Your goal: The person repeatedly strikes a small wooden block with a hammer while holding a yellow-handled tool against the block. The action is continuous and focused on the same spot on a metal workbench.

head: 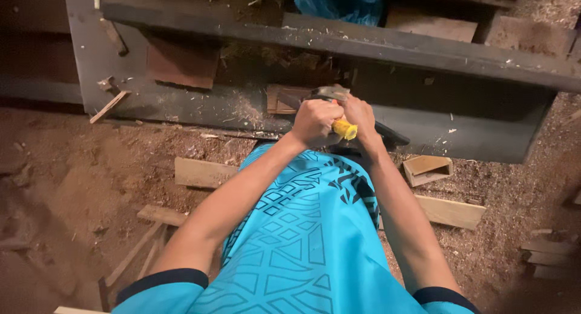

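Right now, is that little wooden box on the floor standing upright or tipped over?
Tipped. The small wooden box lies tilted on the sawdust floor, its open side facing up and toward the camera, with the hollow inside visible.

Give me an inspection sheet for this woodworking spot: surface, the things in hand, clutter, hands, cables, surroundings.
Surface: dark wooden beam frame, dusted with shavings.
Job's things: yellow-handled tool, gripped by both hands; its metal head shows above the fingers.
Clutter: wood offcuts on the ground, a small open wooden box, thin sticks, sawdust.
Hands: left hand and right hand closed side by side on the tool.
Cables: nothing seen.
Surroundings: dirt floor; blue plastic bag beyond the frame.
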